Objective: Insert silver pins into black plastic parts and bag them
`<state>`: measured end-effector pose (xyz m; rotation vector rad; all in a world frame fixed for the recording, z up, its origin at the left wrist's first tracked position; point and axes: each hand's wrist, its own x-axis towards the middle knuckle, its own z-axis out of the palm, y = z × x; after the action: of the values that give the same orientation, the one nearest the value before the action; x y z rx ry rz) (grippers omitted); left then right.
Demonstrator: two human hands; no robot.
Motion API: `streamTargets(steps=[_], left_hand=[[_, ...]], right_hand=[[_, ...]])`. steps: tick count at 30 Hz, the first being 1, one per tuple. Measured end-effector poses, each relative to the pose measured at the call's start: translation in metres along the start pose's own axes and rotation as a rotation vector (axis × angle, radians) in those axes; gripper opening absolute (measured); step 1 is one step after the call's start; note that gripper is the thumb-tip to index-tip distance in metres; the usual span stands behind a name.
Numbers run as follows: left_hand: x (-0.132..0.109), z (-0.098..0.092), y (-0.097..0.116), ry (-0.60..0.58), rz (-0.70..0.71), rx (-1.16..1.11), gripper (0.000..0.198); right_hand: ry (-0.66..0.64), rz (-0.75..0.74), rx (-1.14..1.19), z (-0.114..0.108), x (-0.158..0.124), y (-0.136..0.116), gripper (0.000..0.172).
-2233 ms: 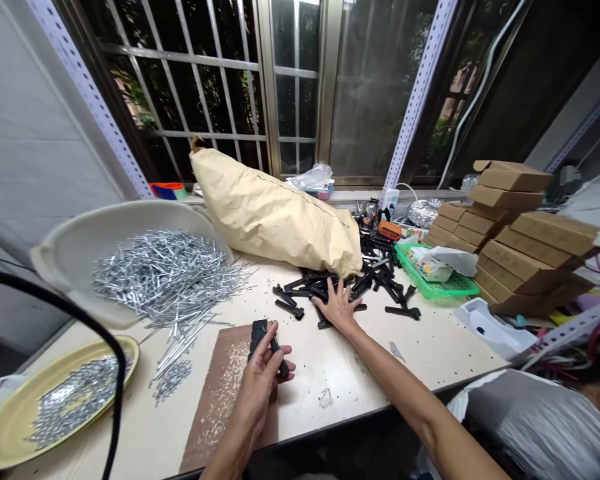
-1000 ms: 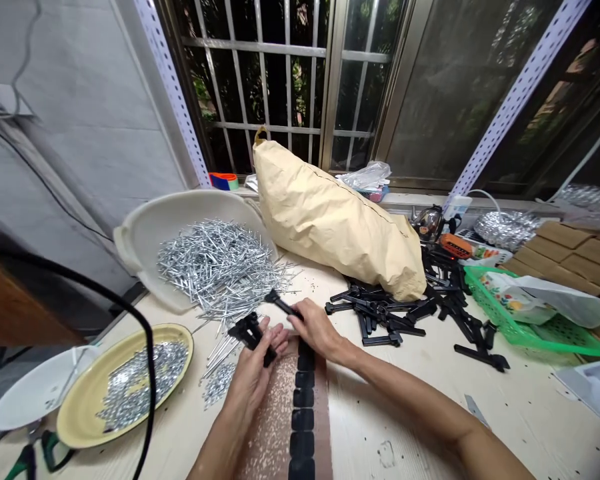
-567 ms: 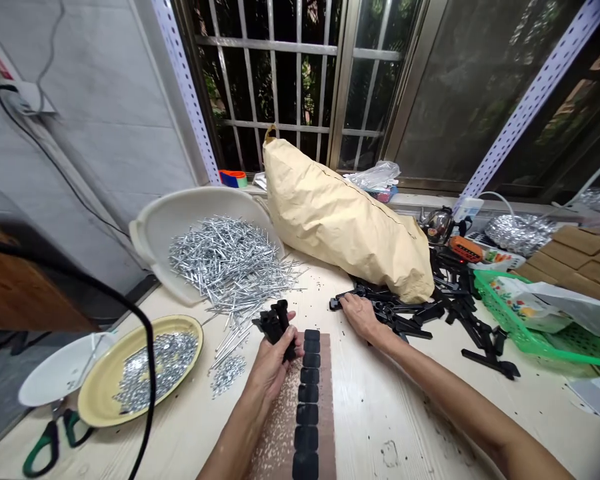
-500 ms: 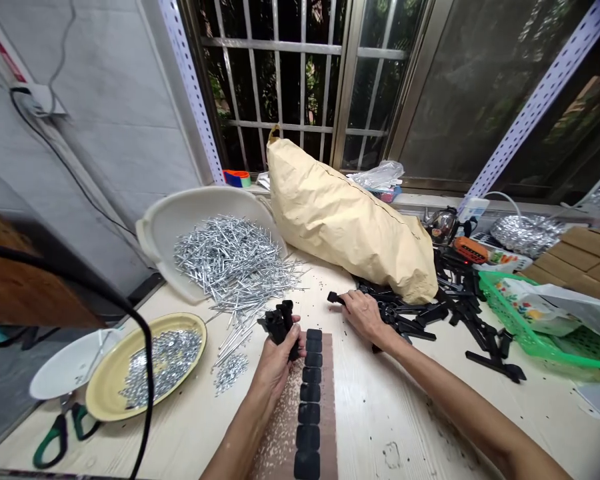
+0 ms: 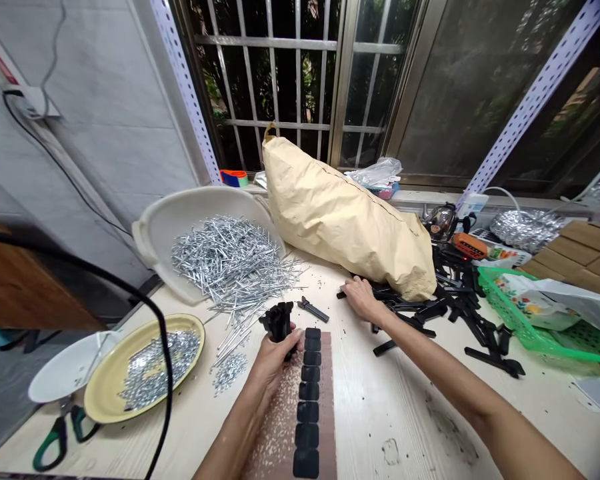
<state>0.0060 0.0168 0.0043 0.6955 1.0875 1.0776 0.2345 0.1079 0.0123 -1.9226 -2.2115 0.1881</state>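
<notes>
My left hand is closed round a bundle of black plastic pieces, held upright over the left side of a brown strip. A row of black rounded-square pads runs along that strip. One long black plastic piece lies loose on the table between my hands. At the edge of the pile of black plastic pieces, my right hand has its fingers curled on a piece whose end sticks out to the left. The fingertips are partly hidden.
A tilted white basin spills metal nail-like pins. Small metal bits fill a yellow plate; green-handled scissors lie nearby. A large tan sack rests behind the pile. A green basket stands right. A black cable crosses the left.
The piece in my right hand now lies on the table near my left hand. My right hand has moved back to the pile's edge. My left hand still holds its bundle.
</notes>
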Motion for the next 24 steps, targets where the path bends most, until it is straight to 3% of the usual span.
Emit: streamTargets(steps=[4, 8, 12, 15, 19, 22, 24], left_hand=[[-0.003, 0.001, 0.006, 0.019, -0.006, -0.072, 0.043], [-0.005, 0.005, 0.006, 0.024, 0.000, -0.131, 0.054], [-0.004, 0.012, 0.001, 0.043, 0.055, -0.164, 0.054], [-0.003, 0.019, -0.002, 0.029, 0.049, -0.261, 0.051], [-0.005, 0.018, -0.001, 0.017, 0.071, -0.355, 0.047], [-0.007, 0.007, 0.002, 0.010, 0.028, -0.286, 0.044], [-0.008, -0.001, 0.002, 0.021, 0.069, -0.205, 0.040]], right_hand=[[0.028, 0.005, -0.024, 0.003, 0.008, 0.012, 0.019], [0.204, 0.022, 0.089, -0.007, -0.004, -0.008, 0.028], [0.472, 0.018, 0.803, -0.011, -0.030, -0.045, 0.032], [0.474, -0.020, 1.161, 0.004, -0.057, -0.079, 0.025], [0.337, -0.184, 1.110, 0.029, -0.084, -0.106, 0.015], [0.301, -0.309, 0.921, 0.032, -0.077, -0.096, 0.018], [0.285, -0.260, 0.731, 0.030, -0.062, -0.078, 0.020]])
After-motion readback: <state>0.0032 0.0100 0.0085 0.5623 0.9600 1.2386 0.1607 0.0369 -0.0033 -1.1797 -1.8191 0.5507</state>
